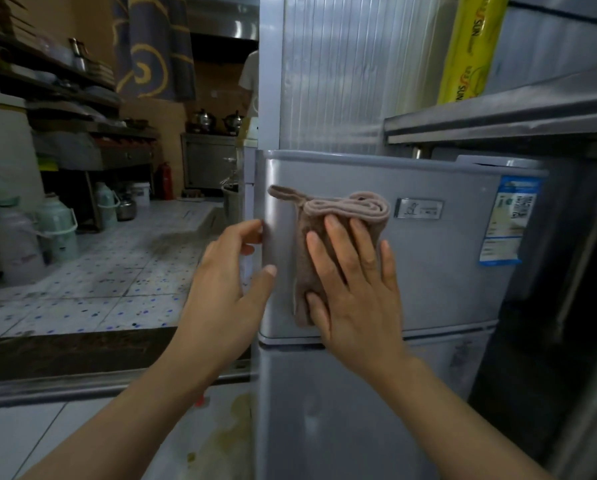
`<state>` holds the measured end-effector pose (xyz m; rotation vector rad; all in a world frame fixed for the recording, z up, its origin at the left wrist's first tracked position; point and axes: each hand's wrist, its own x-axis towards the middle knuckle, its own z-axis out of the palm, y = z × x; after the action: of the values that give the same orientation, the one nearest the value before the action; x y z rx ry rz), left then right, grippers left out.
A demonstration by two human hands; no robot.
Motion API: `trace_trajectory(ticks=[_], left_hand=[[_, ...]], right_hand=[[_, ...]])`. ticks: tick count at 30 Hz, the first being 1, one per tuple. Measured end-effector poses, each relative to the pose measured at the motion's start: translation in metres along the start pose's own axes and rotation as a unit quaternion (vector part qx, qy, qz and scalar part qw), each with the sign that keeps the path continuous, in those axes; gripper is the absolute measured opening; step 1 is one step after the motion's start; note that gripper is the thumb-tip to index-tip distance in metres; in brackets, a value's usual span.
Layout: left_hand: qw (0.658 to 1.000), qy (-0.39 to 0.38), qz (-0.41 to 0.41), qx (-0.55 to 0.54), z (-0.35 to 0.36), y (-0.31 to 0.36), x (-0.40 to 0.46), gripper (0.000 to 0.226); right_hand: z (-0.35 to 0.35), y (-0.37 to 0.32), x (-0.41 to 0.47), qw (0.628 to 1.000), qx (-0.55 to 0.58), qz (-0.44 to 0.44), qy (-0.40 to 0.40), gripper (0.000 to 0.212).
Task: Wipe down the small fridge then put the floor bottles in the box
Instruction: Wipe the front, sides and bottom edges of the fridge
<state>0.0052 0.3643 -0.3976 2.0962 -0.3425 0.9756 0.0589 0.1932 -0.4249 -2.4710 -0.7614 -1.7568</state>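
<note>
Cloth (328, 237): brown, folded, pressed flat against the upper door of the small fridge (439, 271) by our right hand (356, 289), palm and spread fingers on top of it, thumb tucked at its lower edge; pinned rather than clenched. A loop of its hem trails toward the door's left corner.

Left hand (228, 275): curled round the door's left edge, fingers behind it and thumb in front, steadying the door.

Step in hand, as we judge it: wiping the upper door. We should keep the palm flat so the whole fold bears on the metal, work in overlapping passes from the left edge toward the blue label (511, 220), go lightly over the label and the small badge (418, 208), then move to the lower door (342, 410).

Surface: silver, smooth, slightly glossy; the cloth should slide easily.

Room: a working kitchen, speckled tile floor (117, 271), jugs (56, 223) standing on it at left, shelving above, steel counter at right with a yellow roll (470, 46). Floor bottles and box: we cannot identify either for certain here.
</note>
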Motion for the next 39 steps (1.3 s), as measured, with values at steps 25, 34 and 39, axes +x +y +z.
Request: trace_trajectory(ticks=[25,34,39], left_hand=[[0.994,0.108,-0.031,0.016,0.045,-0.002,-0.02,0.058],[0.992,0.118,-0.031,0.021,0.048,-0.014,-0.024,0.047],[0.993,0.104,-0.045,0.031,0.053,-0.025,-0.044,0.047]], right_hand=[[-0.001,0.084,-0.052,0.976,-0.016,0.217,-0.001,0.071],[0.009,0.104,-0.074,0.94,0.042,0.336,0.033,0.069],[0.014,0.098,-0.119,0.919,0.082,0.387,-0.004,0.071]])
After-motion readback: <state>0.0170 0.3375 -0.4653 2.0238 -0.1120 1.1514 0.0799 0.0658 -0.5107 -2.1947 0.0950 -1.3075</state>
